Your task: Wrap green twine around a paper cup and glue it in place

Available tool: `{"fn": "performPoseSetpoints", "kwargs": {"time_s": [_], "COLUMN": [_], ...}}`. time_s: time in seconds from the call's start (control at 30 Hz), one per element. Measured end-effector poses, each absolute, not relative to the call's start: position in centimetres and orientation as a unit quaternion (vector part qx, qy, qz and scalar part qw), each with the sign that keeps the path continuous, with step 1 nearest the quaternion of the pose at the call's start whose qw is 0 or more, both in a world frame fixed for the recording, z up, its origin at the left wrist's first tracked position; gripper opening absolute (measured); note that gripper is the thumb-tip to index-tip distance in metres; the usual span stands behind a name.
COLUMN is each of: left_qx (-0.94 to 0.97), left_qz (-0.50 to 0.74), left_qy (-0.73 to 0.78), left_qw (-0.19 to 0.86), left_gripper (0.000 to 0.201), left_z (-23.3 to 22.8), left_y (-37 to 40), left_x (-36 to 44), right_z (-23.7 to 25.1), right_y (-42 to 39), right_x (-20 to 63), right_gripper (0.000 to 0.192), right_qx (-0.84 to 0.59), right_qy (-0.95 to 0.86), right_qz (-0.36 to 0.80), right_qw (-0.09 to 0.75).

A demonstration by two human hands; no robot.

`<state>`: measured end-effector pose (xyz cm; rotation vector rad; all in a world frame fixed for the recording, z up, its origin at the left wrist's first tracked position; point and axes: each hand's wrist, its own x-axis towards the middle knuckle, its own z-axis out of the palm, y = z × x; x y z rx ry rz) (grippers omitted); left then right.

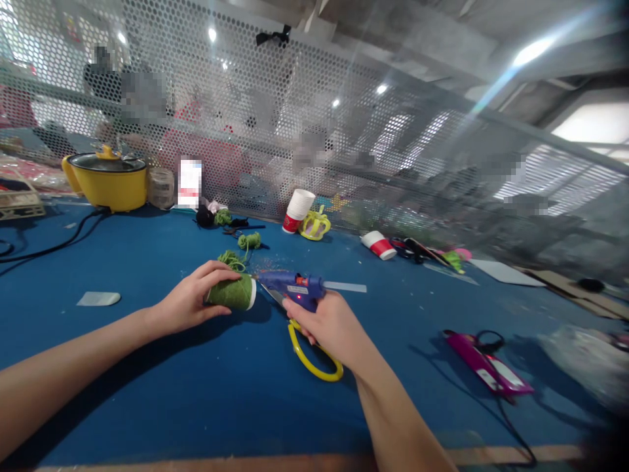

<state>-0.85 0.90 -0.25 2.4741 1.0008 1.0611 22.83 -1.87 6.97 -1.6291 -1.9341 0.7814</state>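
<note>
A person is working at a blue surface (147, 262), seen from the head camera, with a green-wrapped cup (232, 293) lying on its side as the centre of the scene. Far to the left of the cup and behind it, a yellow pot (109, 183) is standing with its black cord (54, 246) trailing across the surface; nearer, a pale scrap (98, 299) is lying well apart from the cup. The left hand (189, 303) is coming in from the left and is clasping the cup, fingers curled over its top, the cup's long axis running left to right with its white rim turned rightward. Loose green yarn (230, 259) is trailing just behind the cup. Immediately right of the cup, the blue glue gun (295, 288) is pointing its nozzle leftward at the white rim, close to it or touching; which cannot be told. The right hand (329, 324) is gripping the gun's handle, and a yellow loop (312, 357) is curving beneath that hand. Behind and to the right of the cup, two paper cups (297, 210) (379, 245) are standing and lying near the mesh screen (314, 118). Far right of the cup, a magenta tool (486, 367) is resting. Open surface is lying in front of the cup, toward the near edge.
</note>
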Motion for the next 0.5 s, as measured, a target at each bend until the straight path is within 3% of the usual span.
{"fn": "performPoseSetpoints", "kwargs": {"time_s": [0.5], "left_qx": [0.820], "left_qz": [0.367], "left_qy": [0.405], "left_qw": [0.171], "left_gripper": [0.045], "left_z": [0.06], "left_y": [1.31], "left_x": [-1.02], "right_z": [7.33], "right_y": [-2.77], "right_x": [22.76], "right_gripper": [0.017], "right_qx": [-0.580], "right_qy": [-0.724], "right_qz": [0.284], "right_qw": [0.243]}}
